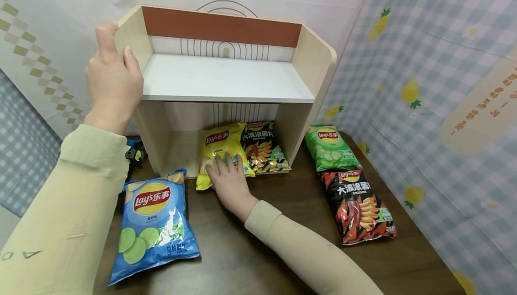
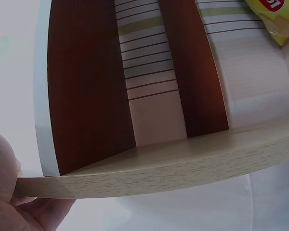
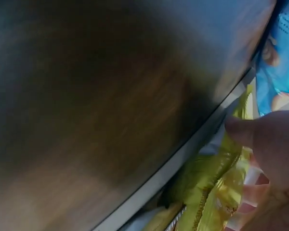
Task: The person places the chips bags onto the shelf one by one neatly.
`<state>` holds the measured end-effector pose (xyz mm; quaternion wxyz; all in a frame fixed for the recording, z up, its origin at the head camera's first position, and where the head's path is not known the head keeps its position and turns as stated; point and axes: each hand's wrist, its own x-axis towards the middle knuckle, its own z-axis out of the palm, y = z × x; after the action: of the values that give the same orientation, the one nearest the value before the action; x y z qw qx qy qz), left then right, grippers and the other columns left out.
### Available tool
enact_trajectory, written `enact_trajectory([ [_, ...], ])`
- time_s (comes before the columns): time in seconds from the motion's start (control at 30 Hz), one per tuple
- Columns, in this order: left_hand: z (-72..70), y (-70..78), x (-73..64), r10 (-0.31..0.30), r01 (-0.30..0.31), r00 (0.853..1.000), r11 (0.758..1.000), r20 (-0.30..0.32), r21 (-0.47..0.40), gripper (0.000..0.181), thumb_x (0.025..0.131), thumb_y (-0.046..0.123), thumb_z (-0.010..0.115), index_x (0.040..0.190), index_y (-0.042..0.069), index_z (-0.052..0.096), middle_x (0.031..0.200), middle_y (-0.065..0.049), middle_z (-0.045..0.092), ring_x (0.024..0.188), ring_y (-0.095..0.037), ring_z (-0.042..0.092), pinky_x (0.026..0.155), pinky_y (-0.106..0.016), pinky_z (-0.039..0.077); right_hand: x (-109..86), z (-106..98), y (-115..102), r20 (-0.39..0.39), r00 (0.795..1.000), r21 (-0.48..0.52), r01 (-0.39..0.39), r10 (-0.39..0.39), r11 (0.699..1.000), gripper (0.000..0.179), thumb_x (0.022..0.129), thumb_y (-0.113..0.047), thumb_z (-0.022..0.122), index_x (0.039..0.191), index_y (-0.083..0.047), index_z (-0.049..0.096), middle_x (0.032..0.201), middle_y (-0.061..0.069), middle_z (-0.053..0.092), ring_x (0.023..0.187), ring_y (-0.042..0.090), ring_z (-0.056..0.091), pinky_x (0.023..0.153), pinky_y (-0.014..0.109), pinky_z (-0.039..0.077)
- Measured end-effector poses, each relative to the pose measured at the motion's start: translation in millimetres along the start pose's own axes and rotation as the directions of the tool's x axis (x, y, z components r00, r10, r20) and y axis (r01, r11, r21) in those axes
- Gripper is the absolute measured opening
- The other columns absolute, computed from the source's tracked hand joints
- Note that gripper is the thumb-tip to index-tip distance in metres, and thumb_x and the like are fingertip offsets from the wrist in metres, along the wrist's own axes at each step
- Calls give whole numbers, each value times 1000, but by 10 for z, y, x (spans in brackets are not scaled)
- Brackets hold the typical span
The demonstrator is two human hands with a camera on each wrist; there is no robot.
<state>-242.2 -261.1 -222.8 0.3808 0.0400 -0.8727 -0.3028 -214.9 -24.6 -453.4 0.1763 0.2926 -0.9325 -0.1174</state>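
Observation:
My left hand (image 1: 115, 77) grips the top of the left side panel of a small two-tier wooden shelf (image 1: 226, 77). In the left wrist view its thumb and fingers lie on either side of the panel (image 2: 159, 183). My right hand (image 1: 232, 185) rests with spread fingers on the front of a yellow Lay's chip bag (image 1: 218, 140), which leans in the lower compartment. A black chip bag (image 1: 258, 144) stands right beside it, on its right. In the right wrist view, the thumb (image 3: 241, 130) lies along the edge of the yellow bag (image 3: 221, 178).
A blue chip bag (image 1: 157, 223) lies on the dark wooden table (image 1: 242, 259), front left. Right of the shelf lie a green chip bag (image 1: 331, 148) and a black-and-red one (image 1: 359, 207). A dark object (image 1: 136, 153) sits by the shelf's left side. Patterned cloth (image 1: 424, 84) hangs behind.

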Motion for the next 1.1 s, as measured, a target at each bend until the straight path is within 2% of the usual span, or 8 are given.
enact_trajectory([
  [0.17,3,-1,2,-3,3,1000,1000,1,10,43,100,35,28,142,24,22,117,-33,57,92,-58,55,77,-62,40,142,42,-74,-27,998,36,-54,55,998,40,98,-35,57,137,-32,50,146,5,43,136,34,34,104,58,30],
  [0.4,-8,6,-9,-8,8,1000,1000,-9,11,42,101,35,28,141,24,23,112,-35,57,92,-58,55,77,-62,40,266,62,-59,62,995,37,-84,81,996,48,96,-45,55,141,-34,43,149,3,38,138,33,30,105,57,29],
  [0.53,-13,9,-9,-9,9,1000,1000,-2,18,43,101,35,28,142,24,22,117,-34,56,94,-57,55,78,-62,41,280,65,-44,90,993,55,-75,70,996,51,96,-46,55,143,-34,40,151,4,36,139,33,28,107,57,27],
  [0.77,-10,13,-5,4,-4,1000,1000,-9,14,42,101,35,27,141,23,22,122,-32,56,96,-57,56,78,-63,42,306,46,59,23,998,105,-66,63,992,40,99,-32,53,139,-29,48,147,5,42,137,32,34,106,55,29],
  [1.0,2,16,-11,-3,3,1000,1000,-7,21,42,101,35,28,141,24,22,117,-34,57,93,-57,56,77,-63,41,260,53,60,5,998,132,-59,59,990,42,100,-33,52,141,-26,47,147,6,41,137,31,34,106,55,29],
  [1.1,-6,8,-4,-1,1,1000,1000,-15,17,42,101,35,28,141,24,23,116,-34,57,91,-57,56,76,-62,42,240,35,61,-36,998,173,-39,46,984,41,100,-30,51,141,-23,47,144,7,44,135,30,37,106,52,31],
])
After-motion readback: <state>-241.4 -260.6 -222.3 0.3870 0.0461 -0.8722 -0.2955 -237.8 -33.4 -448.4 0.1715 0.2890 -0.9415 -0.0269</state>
